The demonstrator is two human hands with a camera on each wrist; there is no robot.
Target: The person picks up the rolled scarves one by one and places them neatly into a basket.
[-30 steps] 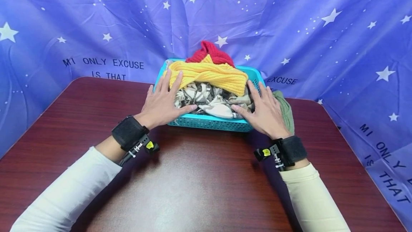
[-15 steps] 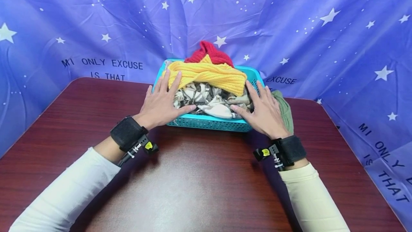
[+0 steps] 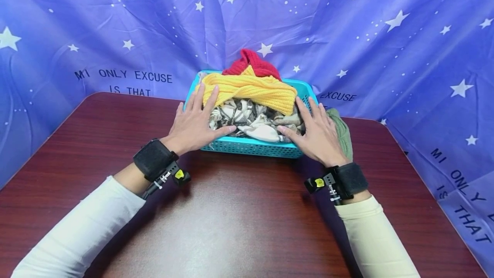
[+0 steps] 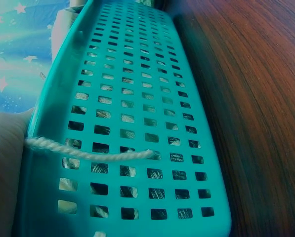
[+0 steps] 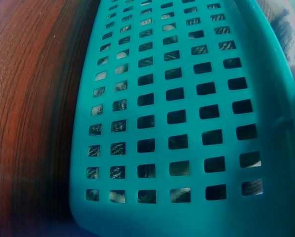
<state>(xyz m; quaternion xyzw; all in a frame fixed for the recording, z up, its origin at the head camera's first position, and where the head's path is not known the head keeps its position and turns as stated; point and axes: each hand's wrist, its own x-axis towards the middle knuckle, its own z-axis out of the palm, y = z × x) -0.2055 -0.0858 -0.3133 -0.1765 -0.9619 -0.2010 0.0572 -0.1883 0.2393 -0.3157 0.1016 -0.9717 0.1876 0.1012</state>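
Observation:
A turquoise perforated plastic basket (image 3: 252,148) stands toward the back of the table. My left hand (image 3: 191,125) rests over its left front corner, fingers spread and mostly straight. Over the right front corner lies my right hand (image 3: 318,134) in the same way. Crumpled plaid cloth (image 3: 260,128) with fringe fills the front of the basket. On top sits a folded yellow knitted piece (image 3: 251,89), with a red knitted piece (image 3: 251,63) behind it. In the left wrist view, a pale fringe strand (image 4: 93,154) hangs over the basket's holed side. The hands' undersides are hidden.
A green knitted piece (image 3: 341,134) lies at the basket's right side, partly behind my right hand. The reddish-brown wooden table (image 3: 216,213) extends toward me. A purple-blue curtain (image 3: 173,20) with stars and lettering hangs behind and beside it.

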